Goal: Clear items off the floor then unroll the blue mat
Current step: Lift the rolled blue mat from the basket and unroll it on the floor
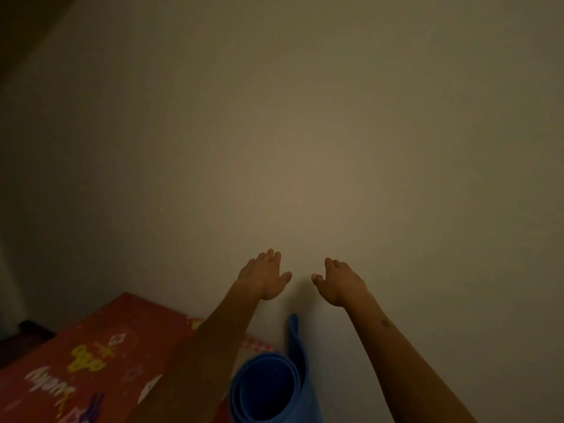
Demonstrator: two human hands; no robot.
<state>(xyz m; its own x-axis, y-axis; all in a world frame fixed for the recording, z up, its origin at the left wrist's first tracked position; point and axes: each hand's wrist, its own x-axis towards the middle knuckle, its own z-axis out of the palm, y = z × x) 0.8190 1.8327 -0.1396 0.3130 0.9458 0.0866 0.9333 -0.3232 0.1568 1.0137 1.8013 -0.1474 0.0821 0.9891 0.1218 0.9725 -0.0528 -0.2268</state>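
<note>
The rolled blue mat [268, 389] stands upright against a plain pale wall at the bottom centre, its open spiral end facing me and a loose flap rising along its right side. Both my arms reach forward above it. My left hand [265, 277] is palm-down with fingers spread, holding nothing, above and left of the roll. Just right of it, my right hand [341, 282] is also spread and empty. Neither hand touches the mat.
A red play mat [100, 355] with yellow and white cartoon prints lies at the lower left, next to the roll. A dark piece of furniture [27, 334] shows at the far left edge. The pale wall [305, 132] fills most of the view in dim light.
</note>
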